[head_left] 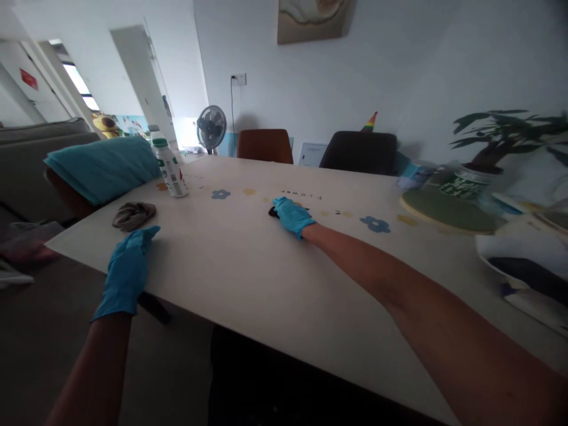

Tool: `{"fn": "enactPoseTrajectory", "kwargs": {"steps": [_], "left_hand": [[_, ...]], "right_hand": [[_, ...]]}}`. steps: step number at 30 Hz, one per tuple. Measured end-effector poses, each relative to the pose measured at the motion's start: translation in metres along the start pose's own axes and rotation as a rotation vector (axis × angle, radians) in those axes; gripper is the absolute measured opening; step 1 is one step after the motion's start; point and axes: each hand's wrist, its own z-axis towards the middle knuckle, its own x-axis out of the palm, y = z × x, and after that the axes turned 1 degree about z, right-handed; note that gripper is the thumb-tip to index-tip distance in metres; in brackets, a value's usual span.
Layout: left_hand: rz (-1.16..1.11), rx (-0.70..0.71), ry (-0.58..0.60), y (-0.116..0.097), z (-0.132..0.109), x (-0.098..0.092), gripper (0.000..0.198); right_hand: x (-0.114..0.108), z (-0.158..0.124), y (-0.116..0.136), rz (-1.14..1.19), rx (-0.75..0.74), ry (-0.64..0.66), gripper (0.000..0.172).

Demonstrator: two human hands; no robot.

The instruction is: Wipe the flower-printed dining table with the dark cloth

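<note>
My right hand (290, 216), in a blue glove, is pressed down on the middle of the white table (248, 260). Its fingers close over a small dark object (273, 212), mostly hidden, whose kind I cannot make out. At the table's near left edge is my left hand (128, 266), gloved in blue too, its fingers stretched toward the right with nothing seen in them. Just beyond it lies a crumpled grey-brown cloth (134, 215). A white bottle with a green cap (170, 168) stands farther back on the left.
Flower prints and lettering run across the tabletop. To the right are a round green mat (446, 211), a potted plant (470, 177) and a white bag (523, 248). Behind the table stand an orange-brown chair (265, 145), a dark chair (359, 152) and a fan (212, 127). Teal fabric (104, 168) covers another chair.
</note>
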Motion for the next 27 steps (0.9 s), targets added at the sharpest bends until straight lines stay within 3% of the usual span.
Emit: {"fn": "enactPoseTrajectory", "kwargs": {"steps": [3,6,11,14,16,18,20,24,27], "left_hand": [[0.002,-0.004,0.010,-0.001,0.001,0.000,0.088],[-0.007,-0.018,0.009,-0.001,0.001,-0.001,0.082],[0.050,-0.062,0.050,-0.008,-0.001,-0.006,0.084],[0.074,-0.073,0.071,-0.010,-0.003,-0.008,0.093],[0.090,-0.060,0.092,-0.010,-0.005,-0.008,0.099],[0.111,-0.046,0.111,-0.008,-0.006,-0.009,0.103],[0.124,-0.026,0.122,-0.007,-0.007,-0.011,0.106],[0.121,-0.041,0.139,-0.009,-0.007,-0.017,0.110],[0.155,-0.027,0.146,-0.013,-0.006,-0.020,0.113]], "right_hand": [[-0.005,-0.008,0.008,-0.031,-0.008,0.014,0.034],[0.006,-0.026,0.049,-0.003,-0.161,0.065,0.045],[0.024,-0.110,0.115,0.094,-0.552,0.249,0.056],[0.028,-0.162,0.119,0.115,-0.758,0.310,0.060],[0.028,-0.175,0.106,0.130,-0.793,0.321,0.059],[0.026,-0.164,0.084,0.184,-0.761,0.335,0.054],[0.019,-0.133,0.055,0.234,-0.639,0.316,0.049],[-0.005,-0.056,-0.007,0.168,-0.199,0.204,0.035],[-0.020,-0.020,-0.038,0.138,0.015,0.127,0.033]]}}
